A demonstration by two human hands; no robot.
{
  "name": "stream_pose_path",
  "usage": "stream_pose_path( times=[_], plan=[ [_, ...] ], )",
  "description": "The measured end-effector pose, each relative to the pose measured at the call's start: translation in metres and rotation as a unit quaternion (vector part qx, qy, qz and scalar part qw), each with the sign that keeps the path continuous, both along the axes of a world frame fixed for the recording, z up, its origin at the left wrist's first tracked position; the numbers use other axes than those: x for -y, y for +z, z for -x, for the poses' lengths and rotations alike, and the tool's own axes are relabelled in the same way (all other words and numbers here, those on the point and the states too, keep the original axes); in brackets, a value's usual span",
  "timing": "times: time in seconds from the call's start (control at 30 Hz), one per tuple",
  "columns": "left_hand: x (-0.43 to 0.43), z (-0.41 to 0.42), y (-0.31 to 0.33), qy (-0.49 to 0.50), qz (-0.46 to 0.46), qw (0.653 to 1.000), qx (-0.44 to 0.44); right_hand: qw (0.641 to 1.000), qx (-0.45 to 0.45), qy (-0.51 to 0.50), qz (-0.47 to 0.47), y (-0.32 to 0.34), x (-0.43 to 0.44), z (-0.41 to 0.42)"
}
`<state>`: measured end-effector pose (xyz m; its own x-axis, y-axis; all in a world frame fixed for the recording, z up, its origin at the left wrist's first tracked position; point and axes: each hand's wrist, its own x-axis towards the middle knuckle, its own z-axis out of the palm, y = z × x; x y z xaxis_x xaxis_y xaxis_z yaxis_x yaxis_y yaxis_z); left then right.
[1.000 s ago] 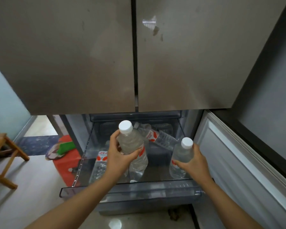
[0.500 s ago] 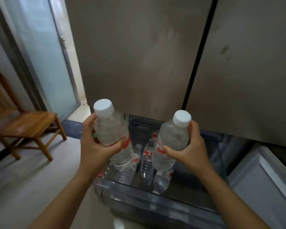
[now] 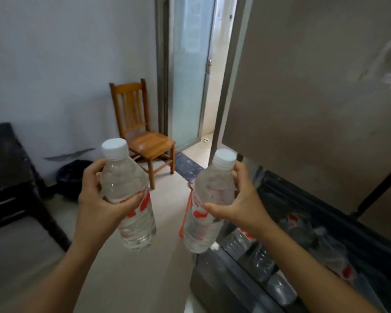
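Two clear water bottles with white caps and red-and-white labels are held upright in front of me. My left hand grips the left bottle around its middle. My right hand grips the right bottle the same way. Both bottles hang above the floor, left of the open fridge drawer, which holds several more bottles lying on their sides.
The fridge's grey upper doors fill the right side. A wooden chair stands against the wall ahead, beside a frosted glass door. A dark low table is at the left, with a black bin behind it.
Both bottles have been lifted out of the drawer and carried leftward, away from the fridge. My view has swung left toward the chair and wall.
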<state>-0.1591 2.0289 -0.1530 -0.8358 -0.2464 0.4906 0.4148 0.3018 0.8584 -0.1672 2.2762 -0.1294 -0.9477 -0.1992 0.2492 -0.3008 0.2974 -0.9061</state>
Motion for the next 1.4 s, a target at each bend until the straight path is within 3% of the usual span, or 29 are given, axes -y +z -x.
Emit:
stream_pose_path(
  times=[0.43, 0.7, 1.4],
  plan=[
    [0.052, -0.135, -0.085, 0.198, 0.02, 0.972, 0.127, 0.972, 0.046, 0.205, -0.102, -0.079, 0.063, -0.009],
    [0.055, -0.216, -0.108, 0.304, -0.014, 0.931, 0.203, 0.922, 0.01, 0.334, -0.197, -0.097, 0.093, -0.032],
    [0.155, -0.448, -0.104, 0.521, -0.119, 0.829, 0.165, 0.846, -0.001, 0.496, -0.196, -0.092, 0.289, -0.163]
  ],
)
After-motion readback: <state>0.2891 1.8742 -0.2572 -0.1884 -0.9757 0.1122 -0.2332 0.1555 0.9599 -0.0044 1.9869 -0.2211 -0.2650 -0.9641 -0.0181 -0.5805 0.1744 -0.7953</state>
